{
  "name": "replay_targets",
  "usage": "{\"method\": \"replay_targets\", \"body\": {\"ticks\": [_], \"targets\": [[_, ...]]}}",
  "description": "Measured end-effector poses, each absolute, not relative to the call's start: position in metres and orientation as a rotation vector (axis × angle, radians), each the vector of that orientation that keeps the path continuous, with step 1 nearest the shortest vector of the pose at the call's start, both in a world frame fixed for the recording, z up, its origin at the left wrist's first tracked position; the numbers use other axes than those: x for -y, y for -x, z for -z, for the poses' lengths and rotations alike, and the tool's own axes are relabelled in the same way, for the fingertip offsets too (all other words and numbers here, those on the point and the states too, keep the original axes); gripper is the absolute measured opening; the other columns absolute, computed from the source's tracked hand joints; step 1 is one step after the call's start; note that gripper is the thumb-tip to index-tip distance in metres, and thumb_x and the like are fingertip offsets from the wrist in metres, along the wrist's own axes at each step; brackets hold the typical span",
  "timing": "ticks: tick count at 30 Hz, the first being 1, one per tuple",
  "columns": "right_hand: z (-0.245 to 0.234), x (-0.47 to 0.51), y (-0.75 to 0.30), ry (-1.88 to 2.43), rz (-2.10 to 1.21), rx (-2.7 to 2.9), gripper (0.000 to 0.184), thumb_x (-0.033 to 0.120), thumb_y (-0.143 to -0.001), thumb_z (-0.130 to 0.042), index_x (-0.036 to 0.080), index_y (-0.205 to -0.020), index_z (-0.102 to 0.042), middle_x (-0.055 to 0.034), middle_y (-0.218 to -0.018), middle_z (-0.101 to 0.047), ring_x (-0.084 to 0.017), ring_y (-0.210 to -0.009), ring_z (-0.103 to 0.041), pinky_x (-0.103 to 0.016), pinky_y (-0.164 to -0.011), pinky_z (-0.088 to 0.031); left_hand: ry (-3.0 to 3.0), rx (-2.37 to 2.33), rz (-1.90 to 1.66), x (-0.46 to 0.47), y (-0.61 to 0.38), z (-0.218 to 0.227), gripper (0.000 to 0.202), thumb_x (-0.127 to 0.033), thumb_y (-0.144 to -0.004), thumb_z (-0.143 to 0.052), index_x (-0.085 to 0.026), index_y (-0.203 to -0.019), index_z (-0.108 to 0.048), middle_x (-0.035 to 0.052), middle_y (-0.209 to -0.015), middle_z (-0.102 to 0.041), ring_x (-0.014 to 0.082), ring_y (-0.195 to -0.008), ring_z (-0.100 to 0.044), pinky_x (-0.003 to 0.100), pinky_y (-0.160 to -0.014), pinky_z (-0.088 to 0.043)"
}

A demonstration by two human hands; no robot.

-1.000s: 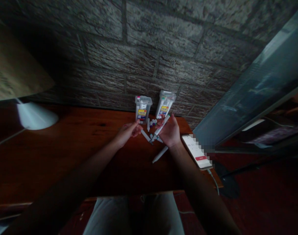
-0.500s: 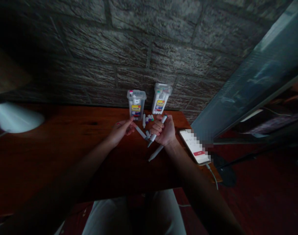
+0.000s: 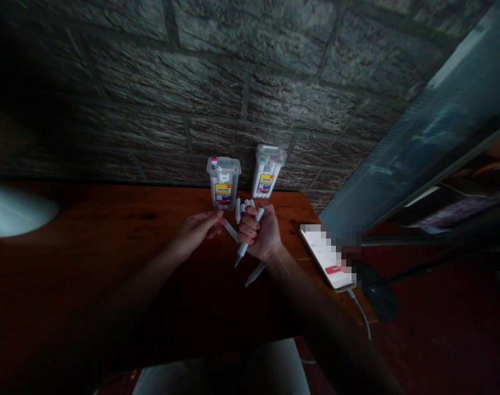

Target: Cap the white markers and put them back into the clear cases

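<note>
My right hand (image 3: 261, 235) is closed in a fist round a white marker (image 3: 245, 245), which slants down to the left with its tip out below the fist. My left hand (image 3: 197, 231) is pinched, its fingertips at the upper end of another white marker (image 3: 231, 231) that lies slanting between the two hands. Whether it grips that marker or a small cap I cannot make out. Several loose markers and caps (image 3: 242, 207) lie just behind the hands. One more white marker (image 3: 255, 273) rests on the wooden table (image 3: 110, 258) below my right wrist.
Two clear marker boxes (image 3: 223, 181) (image 3: 267, 171) stand against the brick wall at the table's back edge. A phone (image 3: 327, 257) with a cable lies near the right edge. A white lamp base (image 3: 15, 209) is at far left. A slanted panel rises at right.
My right hand has closed from an open palm into a fist round the marker and drawn it down and to the left. The left hand stays pinched. The view shifted slightly.
</note>
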State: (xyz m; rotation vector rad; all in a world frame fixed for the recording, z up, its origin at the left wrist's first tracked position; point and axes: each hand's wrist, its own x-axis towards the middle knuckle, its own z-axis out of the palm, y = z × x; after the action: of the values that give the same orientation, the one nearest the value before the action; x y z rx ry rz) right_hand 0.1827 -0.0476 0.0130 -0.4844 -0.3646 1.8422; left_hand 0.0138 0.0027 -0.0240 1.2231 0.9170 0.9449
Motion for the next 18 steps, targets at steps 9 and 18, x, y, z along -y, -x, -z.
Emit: {"method": "replay_targets", "body": {"ticks": [9,18], "targets": [[-0.012,0.044,-0.173,0.451,-1.826,0.485,0.042,0.051,-0.103,-0.035,0.020,-0.080,-0.053,0.0071,-0.055,-0.032,-0.009,-0.046,-0.024,-0.018,-0.046,-0.032,-1.220,-0.722,-0.771,0.005,-0.011,0.023,0.044,-0.057,-0.073,-0.078,-0.014,-0.082,-0.070,0.0057,-0.071,-0.072,0.0124,-0.056,-0.062,0.022,-0.053,-0.048],[-0.001,0.042,-0.163,0.812,-1.370,0.803,0.042,0.064,-0.093,-0.049,0.023,-0.087,-0.055,0.0010,-0.078,-0.059,-0.012,-0.063,-0.052,-0.024,-0.053,-0.044,-1.166,-0.622,-0.725,0.008,-0.010,0.026,0.053,-0.036,-0.074,-0.084,-0.021,-0.122,-0.068,0.0089,-0.095,-0.078,0.0214,-0.076,-0.075,0.032,-0.072,-0.061]]}}
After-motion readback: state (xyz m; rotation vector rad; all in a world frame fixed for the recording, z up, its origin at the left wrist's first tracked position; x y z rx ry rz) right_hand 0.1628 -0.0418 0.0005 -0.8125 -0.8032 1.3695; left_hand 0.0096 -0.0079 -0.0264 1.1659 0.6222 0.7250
